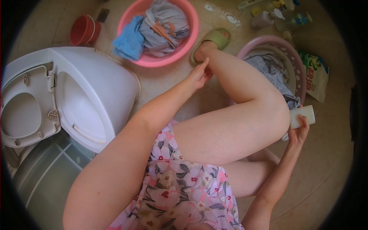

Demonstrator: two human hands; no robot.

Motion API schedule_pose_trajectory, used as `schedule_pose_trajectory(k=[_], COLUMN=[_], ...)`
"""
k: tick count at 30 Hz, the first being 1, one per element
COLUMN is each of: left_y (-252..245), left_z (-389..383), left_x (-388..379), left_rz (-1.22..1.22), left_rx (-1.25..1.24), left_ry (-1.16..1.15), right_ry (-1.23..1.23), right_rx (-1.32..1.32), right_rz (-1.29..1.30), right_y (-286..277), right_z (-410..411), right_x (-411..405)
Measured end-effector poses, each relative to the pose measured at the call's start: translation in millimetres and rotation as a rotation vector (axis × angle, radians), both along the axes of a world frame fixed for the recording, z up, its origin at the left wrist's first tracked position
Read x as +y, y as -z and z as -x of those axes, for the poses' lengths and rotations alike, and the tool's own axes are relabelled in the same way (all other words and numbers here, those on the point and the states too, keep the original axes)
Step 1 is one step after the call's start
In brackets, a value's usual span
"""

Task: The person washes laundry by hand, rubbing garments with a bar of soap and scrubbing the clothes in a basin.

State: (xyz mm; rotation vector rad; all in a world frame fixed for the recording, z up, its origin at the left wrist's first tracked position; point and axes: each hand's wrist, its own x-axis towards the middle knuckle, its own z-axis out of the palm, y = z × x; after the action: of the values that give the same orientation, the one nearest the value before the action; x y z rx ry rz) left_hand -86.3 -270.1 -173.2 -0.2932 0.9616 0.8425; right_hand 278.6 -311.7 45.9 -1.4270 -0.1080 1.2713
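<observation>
My right hand (299,130) is closed around a pale bar of soap (303,116), beside my bent knee and the pink-purple basin (300,66). Grey wet-looking cloth (267,69) lies in that basin and hangs over its near rim. My left hand (201,75) is beside my lower leg near the ankle, its fingers partly hidden; I see nothing held in it. Beyond it stands a pink basin (194,34) holding a bundled grey garment (165,27) with orange marks and a blue towel (129,38), which hangs over the rim.
A white toilet (106,77) with its seat raised stands at the left, with a small red bucket (83,30) behind it. Pump bottles (261,20) are at the upper right, and a detergent bag (316,76) leans beside the right basin. A green slipper (214,38) is on my foot.
</observation>
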Motion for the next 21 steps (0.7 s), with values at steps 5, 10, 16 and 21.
schedule_pose_trajectory(k=[5, 10, 16, 21], left_y=[4, -15, 2, -19], left_z=[-6, -6, -6, -8], left_x=[11, -3, 27, 30], left_rz=[-0.111, -0.090, -0.020, 0.074], left_rx=[0.192, 0.087, 0.063, 0.129], left_ry=[-0.233, 0.017, -0.156, -0.013], right_ry=[-0.013, -0.023, -0.030, -0.036], right_rx=[-0.014, -0.006, 0.029, 0.022], right_rz=[-0.007, -0.015, -0.018, -0.035], right_y=[3, 0, 2, 6], right_z=[-1, -3, 1, -3], right_x=[3, 0, 4, 1])
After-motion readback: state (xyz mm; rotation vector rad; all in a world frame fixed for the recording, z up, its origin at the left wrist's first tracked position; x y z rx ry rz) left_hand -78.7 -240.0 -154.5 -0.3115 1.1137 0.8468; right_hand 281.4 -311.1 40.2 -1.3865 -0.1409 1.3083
